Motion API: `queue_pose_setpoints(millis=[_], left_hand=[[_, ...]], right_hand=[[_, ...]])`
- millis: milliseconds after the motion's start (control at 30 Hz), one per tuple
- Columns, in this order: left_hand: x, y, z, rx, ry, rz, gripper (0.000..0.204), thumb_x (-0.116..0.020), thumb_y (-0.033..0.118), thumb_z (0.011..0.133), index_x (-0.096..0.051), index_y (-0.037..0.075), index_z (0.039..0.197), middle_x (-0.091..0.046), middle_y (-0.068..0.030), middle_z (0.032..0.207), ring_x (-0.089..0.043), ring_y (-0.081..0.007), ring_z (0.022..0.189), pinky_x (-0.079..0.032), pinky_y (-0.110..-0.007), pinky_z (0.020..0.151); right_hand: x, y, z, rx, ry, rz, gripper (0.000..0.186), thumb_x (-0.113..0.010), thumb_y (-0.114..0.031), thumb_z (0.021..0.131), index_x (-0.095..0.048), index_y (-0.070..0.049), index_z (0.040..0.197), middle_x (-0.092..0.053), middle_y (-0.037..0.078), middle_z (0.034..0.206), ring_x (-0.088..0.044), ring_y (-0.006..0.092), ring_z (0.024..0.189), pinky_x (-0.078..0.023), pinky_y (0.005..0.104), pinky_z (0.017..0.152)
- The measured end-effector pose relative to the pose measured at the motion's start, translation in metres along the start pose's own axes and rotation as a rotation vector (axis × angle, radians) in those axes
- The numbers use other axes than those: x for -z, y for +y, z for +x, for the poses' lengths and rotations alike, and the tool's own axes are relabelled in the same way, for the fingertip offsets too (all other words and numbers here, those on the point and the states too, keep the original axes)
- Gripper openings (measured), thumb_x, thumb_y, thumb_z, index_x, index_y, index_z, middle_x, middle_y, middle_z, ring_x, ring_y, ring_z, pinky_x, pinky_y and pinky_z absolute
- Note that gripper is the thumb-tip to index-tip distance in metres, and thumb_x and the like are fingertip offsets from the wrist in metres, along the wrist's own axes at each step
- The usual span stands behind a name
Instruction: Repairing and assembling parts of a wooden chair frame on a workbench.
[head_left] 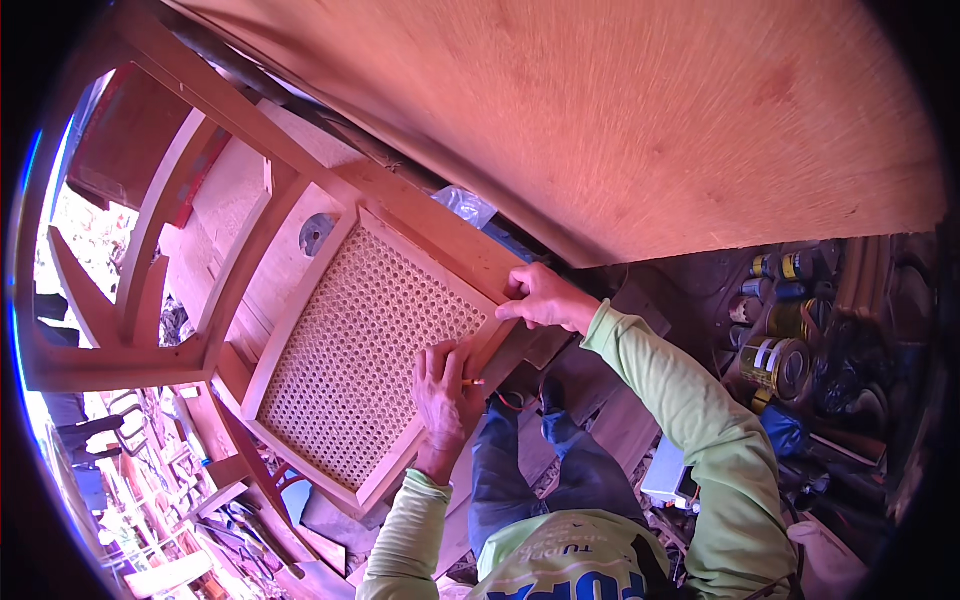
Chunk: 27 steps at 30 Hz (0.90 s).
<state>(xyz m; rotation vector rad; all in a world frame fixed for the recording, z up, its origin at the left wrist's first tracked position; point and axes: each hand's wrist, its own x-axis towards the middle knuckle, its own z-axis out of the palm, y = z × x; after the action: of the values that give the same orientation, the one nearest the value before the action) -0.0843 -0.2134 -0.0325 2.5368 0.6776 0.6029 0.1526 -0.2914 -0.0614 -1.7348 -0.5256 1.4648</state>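
Note:
A wooden chair frame [290, 150] lies on its back, with a woven cane panel [370, 340] set in a rectangular wooden border [330, 487]. My left hand [442, 395] rests on the border's near edge, fingers bent over the cane. A thin yellow pencil-like stick [472, 382] with a reddish end pokes out from between its fingers. At the panel's right corner, my right hand [548, 300] has thumb and fingers pinched on the wood where border and chair rail [450, 235] meet. Whether anything small sits in that pinch is hidden.
A large plywood sheet [640, 120] stands along the far side. Several tins [775, 365] and dark bags crowd the floor at right. Wood offcuts and tools [240, 530] lie at lower left. A grey metal disc [316, 234] rests on the board beneath the chair.

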Motion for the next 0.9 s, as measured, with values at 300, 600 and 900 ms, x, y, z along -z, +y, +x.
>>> queue_pose_setpoints(millis=[300,600,900], left_hand=[[0.023,-0.018,0.080,0.201,0.008,-0.090,0.024,-0.078,0.008,0.097,-0.069,0.005,0.119,-0.071,-0.0078,0.087,-0.066,-0.0176,0.059,-0.051,-0.033,0.054],[0.017,-0.050,0.136,0.117,-0.071,-0.030,0.034,-0.080,0.016,0.095,-0.069,0.011,0.127,-0.076,-0.0095,0.090,-0.074,-0.0252,0.073,-0.057,-0.040,0.066],[0.022,-0.052,0.152,0.246,-0.237,-0.076,0.027,-0.074,0.018,0.098,-0.065,0.015,0.124,-0.082,-0.0139,0.107,-0.078,-0.0400,0.093,-0.059,-0.052,0.077]], right_hand=[[-0.002,0.002,-0.002,0.088,0.070,-0.001,0.029,-0.090,-0.015,0.088,-0.066,0.000,0.096,-0.065,0.006,0.077,-0.061,0.0140,0.059,-0.048,0.0317,0.051],[-0.004,-0.007,-0.007,0.059,0.068,0.002,0.024,-0.088,-0.012,0.090,-0.068,0.001,0.095,-0.067,0.006,0.081,-0.062,0.0139,0.062,-0.050,0.0322,0.053],[0.001,-0.004,-0.006,0.050,0.028,0.005,0.025,-0.088,-0.013,0.089,-0.068,0.000,0.096,-0.066,0.006,0.081,-0.062,0.0137,0.060,-0.050,0.0319,0.052]])
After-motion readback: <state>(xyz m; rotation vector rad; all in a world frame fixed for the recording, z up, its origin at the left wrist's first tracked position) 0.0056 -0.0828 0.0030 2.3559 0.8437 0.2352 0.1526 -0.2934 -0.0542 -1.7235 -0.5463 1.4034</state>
